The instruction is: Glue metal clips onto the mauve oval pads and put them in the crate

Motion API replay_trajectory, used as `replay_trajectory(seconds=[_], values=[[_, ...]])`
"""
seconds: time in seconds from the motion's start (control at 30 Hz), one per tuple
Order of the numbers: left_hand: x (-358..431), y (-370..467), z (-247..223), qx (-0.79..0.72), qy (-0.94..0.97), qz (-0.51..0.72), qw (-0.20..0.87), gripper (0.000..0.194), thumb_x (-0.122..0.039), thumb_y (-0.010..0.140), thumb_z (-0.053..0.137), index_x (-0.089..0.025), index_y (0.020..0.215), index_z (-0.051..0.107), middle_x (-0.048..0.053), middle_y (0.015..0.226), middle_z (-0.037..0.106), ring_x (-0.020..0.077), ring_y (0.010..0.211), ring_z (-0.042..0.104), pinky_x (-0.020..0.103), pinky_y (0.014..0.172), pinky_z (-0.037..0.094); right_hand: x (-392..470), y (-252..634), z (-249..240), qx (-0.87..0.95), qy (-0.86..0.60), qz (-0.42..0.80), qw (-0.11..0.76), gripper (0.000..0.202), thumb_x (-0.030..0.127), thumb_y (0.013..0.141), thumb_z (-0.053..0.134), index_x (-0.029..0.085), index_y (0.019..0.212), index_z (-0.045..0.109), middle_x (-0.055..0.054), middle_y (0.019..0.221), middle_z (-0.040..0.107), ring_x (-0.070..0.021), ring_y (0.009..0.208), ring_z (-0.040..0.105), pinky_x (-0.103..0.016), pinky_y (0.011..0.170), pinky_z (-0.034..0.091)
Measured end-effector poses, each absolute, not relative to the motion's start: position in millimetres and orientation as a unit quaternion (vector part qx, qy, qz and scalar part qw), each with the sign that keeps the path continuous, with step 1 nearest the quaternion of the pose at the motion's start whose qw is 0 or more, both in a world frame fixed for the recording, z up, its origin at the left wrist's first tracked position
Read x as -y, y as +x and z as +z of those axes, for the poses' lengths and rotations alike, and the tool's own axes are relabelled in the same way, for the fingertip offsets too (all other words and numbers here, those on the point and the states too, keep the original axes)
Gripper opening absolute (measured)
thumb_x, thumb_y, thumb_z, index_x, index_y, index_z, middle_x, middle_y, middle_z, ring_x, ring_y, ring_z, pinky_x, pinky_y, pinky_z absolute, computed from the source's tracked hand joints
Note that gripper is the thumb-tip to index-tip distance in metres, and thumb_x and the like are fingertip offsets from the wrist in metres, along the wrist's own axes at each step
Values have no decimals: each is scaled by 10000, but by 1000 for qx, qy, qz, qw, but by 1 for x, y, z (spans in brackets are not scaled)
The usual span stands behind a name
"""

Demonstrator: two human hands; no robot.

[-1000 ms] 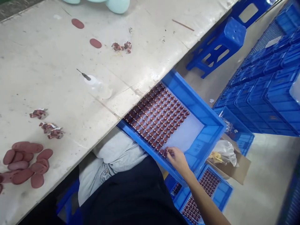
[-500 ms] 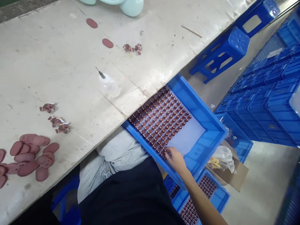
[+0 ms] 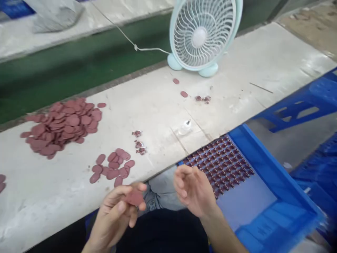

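A worker seated at a pale workbench [image 3: 158, 102] holds a reddish-brown oval disc [image 3: 134, 198] pinched between the thumb and fingertips of the left hand [image 3: 116, 214], just off the bench's near edge and above the lap. The right hand [image 3: 193, 189] is raised close beside it, fingers loosely curled and parted, palm turned toward the disc and gripping nothing that can be made out; motion blur softens both hands. To the right, a blue plastic crate [image 3: 279, 182] juts out from under the bench edge at lap height; rows of small dark red pieces [image 3: 221, 163] fill its near half, while the far half shows a bare pale liner. On the bench, a small scatter of similar discs [image 3: 112, 168] lies just beyond the left hand, a larger heap of discs [image 3: 61, 124] sits farther back to the left, and a few tiny red-and-white figures [image 3: 138, 143] lie between the scatter and a small clear bottle [image 3: 185, 127]. A pale blue desk fan [image 3: 204, 35] stands at the back of the bench, its cord trailing left. A blue stool [image 3: 302, 105] stands on the floor beyond the crate.
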State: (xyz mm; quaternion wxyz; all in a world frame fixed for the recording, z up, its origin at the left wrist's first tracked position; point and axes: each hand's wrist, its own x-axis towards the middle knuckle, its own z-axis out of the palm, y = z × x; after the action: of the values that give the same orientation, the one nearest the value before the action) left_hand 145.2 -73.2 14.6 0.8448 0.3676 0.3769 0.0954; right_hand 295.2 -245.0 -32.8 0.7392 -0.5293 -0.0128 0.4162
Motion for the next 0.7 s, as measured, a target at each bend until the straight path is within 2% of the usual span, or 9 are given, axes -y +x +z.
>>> replay_trajectory(seconds=[0.07,0.13,0.2,0.3,0.37,0.47,0.6,0.7], values=[[77,147,14,-358,334,102,866,183,-348,753,846,-288,912,777,83,1051,784,167,698,734,124,436,480,207,311,-21,-2,-357,508,784,730,772,922,289,191,1063,708,-1,719,546,-85,457,350,-155,285,291],[77,146,13,-345,311,108,879,129,-342,800,808,-303,916,766,79,1056,785,171,762,749,119,467,484,181,334,-16,-22,-241,511,825,740,792,906,312,211,1155,698,-7,820,568,-73,514,353,-106,312,291],[77,144,11,-332,292,108,890,114,-330,824,788,-313,933,759,64,1060,787,175,818,759,118,501,497,166,359,-13,-29,-221,450,865,647,741,924,383,216,1126,703,13,814,557,-55,529,356,-51,353,310],[79,145,1,-300,256,101,913,186,-290,839,774,-301,1023,760,63,1100,783,193,888,770,119,532,521,158,384,-7,-51,-216,414,883,462,552,1005,417,189,961,699,56,683,466,-26,470,325,-2,386,313],[80,149,-6,-284,233,96,925,235,-252,851,756,-268,1085,757,81,1153,770,213,959,766,123,565,545,159,381,1,-59,-252,422,869,416,501,1013,428,188,905,681,72,633,428,-21,414,301,-32,348,305],[84,156,-15,-287,207,88,931,235,-194,872,723,-228,1101,760,93,1216,749,225,1040,747,136,642,579,171,345,12,-22,-404,375,834,361,569,923,573,222,922,677,62,604,492,-43,361,371,-132,291,322],[90,163,-19,-285,188,80,936,241,-162,872,721,-220,1102,764,93,1245,738,199,1009,747,164,717,602,191,287,11,88,-593,258,758,289,530,894,646,285,1046,657,7,649,626,-164,458,596,-268,371,459],[92,167,-20,-267,189,77,942,250,-162,869,729,-218,1111,764,93,1254,734,173,929,751,178,724,608,199,266,0,124,-656,171,725,282,514,895,631,309,1088,641,-18,750,654,-215,524,650,-366,449,525]])
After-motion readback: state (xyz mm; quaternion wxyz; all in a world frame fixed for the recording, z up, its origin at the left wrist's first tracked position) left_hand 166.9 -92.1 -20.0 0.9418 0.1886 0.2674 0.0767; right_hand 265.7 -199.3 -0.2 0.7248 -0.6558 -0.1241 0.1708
